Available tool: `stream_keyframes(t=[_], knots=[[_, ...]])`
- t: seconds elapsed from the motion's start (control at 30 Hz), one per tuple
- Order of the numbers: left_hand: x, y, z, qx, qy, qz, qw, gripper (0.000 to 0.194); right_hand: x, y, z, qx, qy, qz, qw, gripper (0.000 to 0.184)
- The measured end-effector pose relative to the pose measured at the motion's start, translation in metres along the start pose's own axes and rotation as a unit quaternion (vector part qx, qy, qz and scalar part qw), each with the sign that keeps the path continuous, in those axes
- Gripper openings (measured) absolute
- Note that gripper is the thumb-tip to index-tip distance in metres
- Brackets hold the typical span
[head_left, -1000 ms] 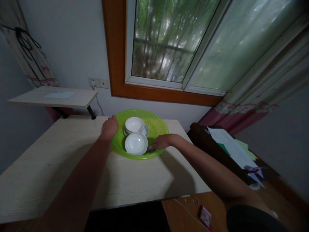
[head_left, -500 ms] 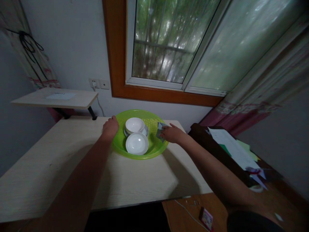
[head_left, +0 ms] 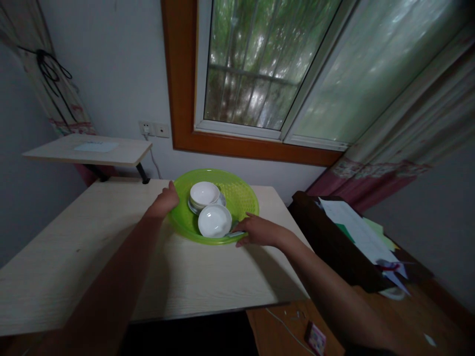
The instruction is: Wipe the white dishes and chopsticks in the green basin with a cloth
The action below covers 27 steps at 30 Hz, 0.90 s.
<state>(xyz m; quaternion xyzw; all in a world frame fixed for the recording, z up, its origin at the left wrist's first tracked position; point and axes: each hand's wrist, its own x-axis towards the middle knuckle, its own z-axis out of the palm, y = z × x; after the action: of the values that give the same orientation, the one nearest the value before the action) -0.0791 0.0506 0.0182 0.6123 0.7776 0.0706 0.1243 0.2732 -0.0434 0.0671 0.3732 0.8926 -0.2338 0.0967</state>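
A round green plastic basin (head_left: 241,195) stands on the pale wooden table. In it are a stack of white bowls (head_left: 204,193), set on what looks like a plate, and one separate white bowl (head_left: 214,221) nearer to me. My left hand (head_left: 165,200) is closed on the basin's left rim. At the front right rim, my right hand (head_left: 259,230) presses a greyish cloth (head_left: 235,234) against the basin, its fingers bent over the edge. Most of the cloth is hidden under that hand.
A small raised shelf (head_left: 89,149) with a paper sits at the table's back left. Behind are a wall socket (head_left: 146,128) and a window. To the right, a dark brown piece of furniture holds papers (head_left: 356,232). A pink box (head_left: 316,338) lies on the floor.
My right hand has moved the cloth from the basin's right side down along the rim to the front right. The front bowl sits slightly further right. My left hand still grips the rim.
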Motion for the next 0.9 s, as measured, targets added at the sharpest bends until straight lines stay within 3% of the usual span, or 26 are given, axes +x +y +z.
stream_keyframes(t=[0.1, 0.17, 0.3, 0.43, 0.53, 0.67, 0.77, 0.9], knots=[[-0.021, -0.004, 0.0, -0.037, -0.029, -0.017, 0.999, 0.079, -0.004, 0.012, -0.001, -0.014, 0.021, 0.031, 0.999, 0.034], [-0.037, -0.004, 0.003, -0.026, -0.019, 0.009, 0.999, 0.083, -0.007, 0.019, -0.004, -0.033, 0.042, 0.054, 0.997, 0.037], [-0.073, 0.0, 0.016, 0.057, 0.069, 0.098, 0.991, 0.079, -0.009, 0.03, -0.01, -0.075, 0.076, 0.066, 0.992, 0.037], [-0.094, -0.001, 0.031, 0.06, 0.129, 0.178, 0.974, 0.069, -0.007, 0.04, -0.013, -0.11, 0.104, 0.068, 0.986, 0.035], [-0.089, -0.005, 0.034, 0.052, 0.144, 0.241, 0.958, 0.063, -0.006, 0.047, -0.022, -0.096, 0.105, 0.041, 0.989, 0.037], [-0.065, -0.005, 0.02, 0.038, 0.122, 0.295, 0.947, 0.055, -0.01, 0.058, -0.043, -0.038, 0.095, 0.04, 0.994, 0.027], [-0.047, 0.001, 0.002, 0.014, 0.087, 0.249, 0.965, 0.054, -0.012, 0.063, -0.061, 0.013, 0.119, 0.046, 0.992, 0.016], [-0.027, 0.013, -0.013, 0.01, 0.052, 0.229, 0.972, 0.052, -0.001, 0.07, -0.076, 0.105, 0.19, 0.044, 0.975, 0.026]])
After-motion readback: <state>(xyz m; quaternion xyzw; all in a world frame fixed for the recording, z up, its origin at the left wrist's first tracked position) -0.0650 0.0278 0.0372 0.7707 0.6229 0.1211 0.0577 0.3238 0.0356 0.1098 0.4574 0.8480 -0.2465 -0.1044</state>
